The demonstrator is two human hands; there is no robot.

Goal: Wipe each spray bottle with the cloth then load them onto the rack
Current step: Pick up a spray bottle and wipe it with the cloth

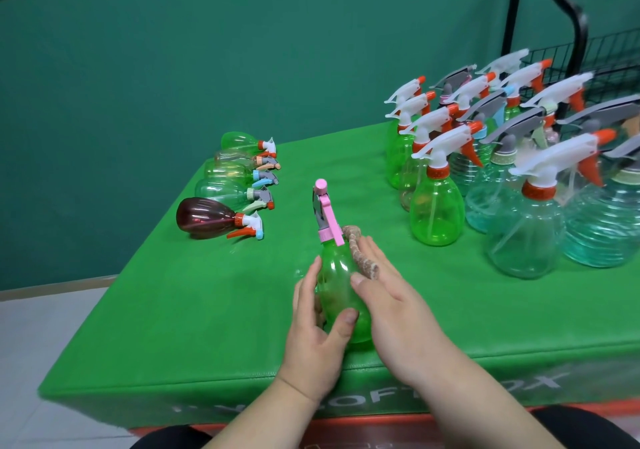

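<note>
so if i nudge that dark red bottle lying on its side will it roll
Probably rolls a little: the dark red bottle lies on its rounded side on the flat table. Its trigger juts out sideways, so it would likely catch and stop. No liquid shows inside, so it is probably light.

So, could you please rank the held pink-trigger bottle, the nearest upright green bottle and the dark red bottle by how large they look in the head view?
1. pink-trigger bottle, though it is nearest the camera.
2. upright green bottle.
3. dark red bottle, lying farther off; true sizes may well match.
</note>
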